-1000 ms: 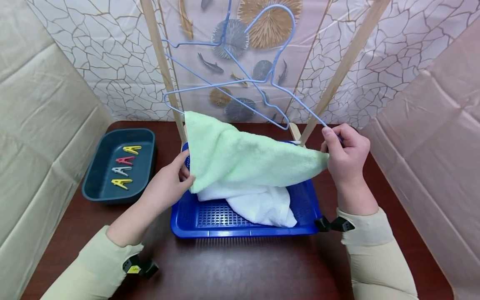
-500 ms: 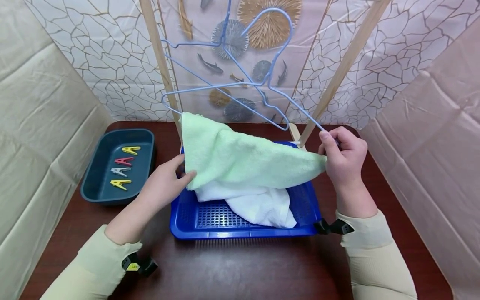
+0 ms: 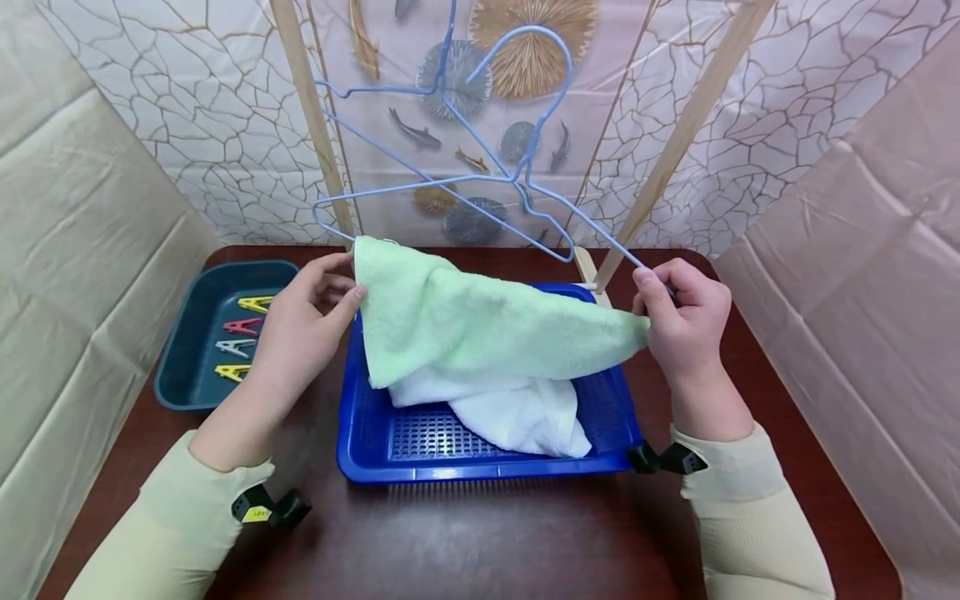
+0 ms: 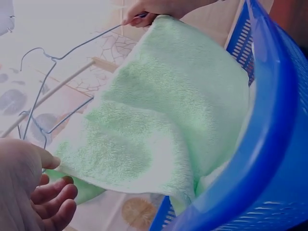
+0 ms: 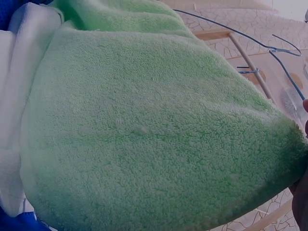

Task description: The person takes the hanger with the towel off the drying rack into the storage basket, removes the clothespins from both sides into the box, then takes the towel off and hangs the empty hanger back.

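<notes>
A pale green towel [image 3: 465, 325] hangs folded over the lower bar of a blue wire hanger [image 3: 420, 185], hiding that bar. My right hand [image 3: 686, 321] grips the hanger's right end together with the towel's right corner. At the towel's left edge, my left hand [image 3: 303, 321] has its thumb on the front of the cloth and its index finger near the upper corner. The left wrist view shows this thumb [image 4: 45, 159] at the towel's edge, with the other fingers bent below. Under the green towel, a white towel [image 3: 525, 417] lies in a blue basket [image 3: 487, 472].
A second blue hanger [image 3: 390, 89] hangs behind, between two wooden posts [image 3: 682, 142]. To the left, a dark teal tray [image 3: 180, 350] holds several clothes pegs [image 3: 236, 347] in yellow, red and grey. Fabric walls enclose the brown table [image 3: 465, 542].
My left hand has moved up and left along the towel's edge, from its lower corner toward the upper one. Hanger and towel have shifted slightly left and down with my right hand's grip kept.
</notes>
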The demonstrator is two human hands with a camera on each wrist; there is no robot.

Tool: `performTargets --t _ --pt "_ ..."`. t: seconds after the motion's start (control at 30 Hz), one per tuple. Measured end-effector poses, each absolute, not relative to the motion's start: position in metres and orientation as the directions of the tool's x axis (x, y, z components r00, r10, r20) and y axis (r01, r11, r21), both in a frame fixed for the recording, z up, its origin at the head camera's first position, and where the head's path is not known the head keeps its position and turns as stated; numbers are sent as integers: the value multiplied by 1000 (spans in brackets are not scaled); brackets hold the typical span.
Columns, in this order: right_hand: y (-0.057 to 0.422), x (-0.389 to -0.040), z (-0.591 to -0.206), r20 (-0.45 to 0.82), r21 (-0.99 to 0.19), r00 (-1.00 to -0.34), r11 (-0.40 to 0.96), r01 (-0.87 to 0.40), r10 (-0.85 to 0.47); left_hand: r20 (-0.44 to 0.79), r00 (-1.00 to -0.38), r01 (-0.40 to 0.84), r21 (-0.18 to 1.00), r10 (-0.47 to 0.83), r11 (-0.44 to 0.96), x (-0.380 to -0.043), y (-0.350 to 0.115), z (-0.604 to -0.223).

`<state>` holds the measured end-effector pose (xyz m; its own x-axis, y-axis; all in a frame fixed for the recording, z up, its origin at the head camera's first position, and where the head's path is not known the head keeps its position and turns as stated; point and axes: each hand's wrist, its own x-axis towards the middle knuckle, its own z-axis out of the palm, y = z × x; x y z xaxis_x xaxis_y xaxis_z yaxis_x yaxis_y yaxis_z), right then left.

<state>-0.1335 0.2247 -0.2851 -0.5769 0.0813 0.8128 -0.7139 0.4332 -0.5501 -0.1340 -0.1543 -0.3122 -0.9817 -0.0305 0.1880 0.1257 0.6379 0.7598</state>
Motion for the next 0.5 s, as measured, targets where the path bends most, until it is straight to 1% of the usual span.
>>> performTargets --t 0.2,0.5 --pt "227 -136 -289 808 -552 -583 443 -707 77 212 -976 142 778 -43 612 -136 -154 -313" --pt "226 -139 -291 811 -544 -582 442 -713 61 235 -972 195 786 9 586 -135 -156 -317"
